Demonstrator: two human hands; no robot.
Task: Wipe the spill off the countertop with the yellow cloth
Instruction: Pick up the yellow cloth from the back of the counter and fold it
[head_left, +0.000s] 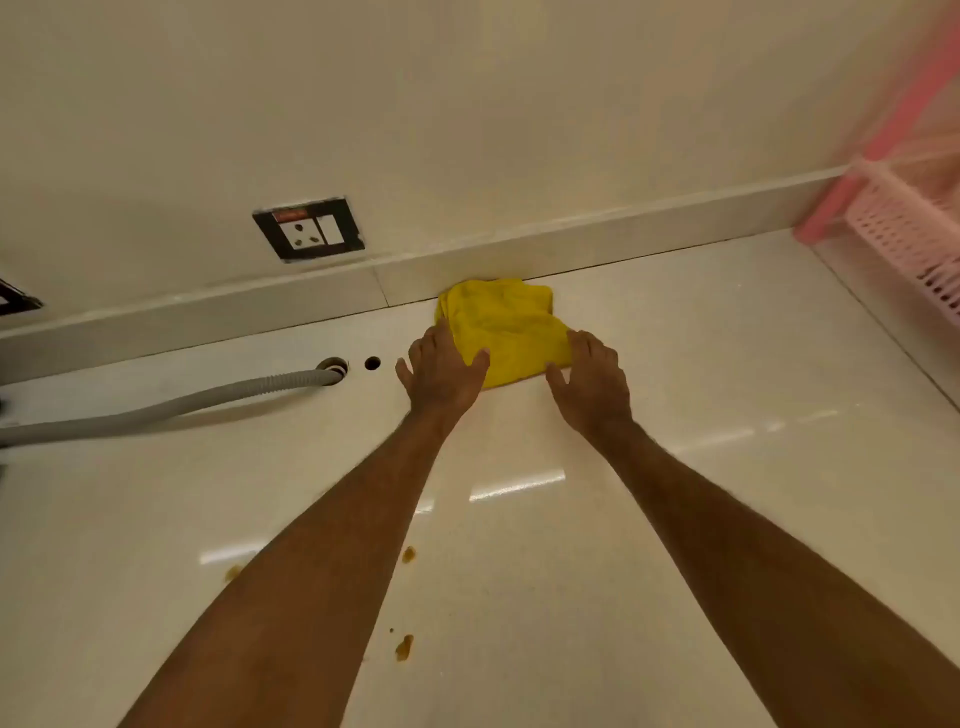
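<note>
The yellow cloth (501, 325) lies crumpled on the pale countertop (701, 467), against the low back ledge. My left hand (441, 369) rests on its left edge with fingers spread, the thumb lying over the cloth. My right hand (589, 382) touches its right edge, fingers spread too. Neither hand has closed around the cloth. Brown spill spots sit near the front of the counter: one (409, 554) beside my left forearm, one (404, 647) closer to me, one (232, 572) left of that arm.
A grey corrugated hose (171, 408) runs from the left into a hole in the counter, with a smaller hole (372, 362) beside it. A wall socket (309, 228) sits above the ledge. A pink plastic rack (914, 228) stands at the right.
</note>
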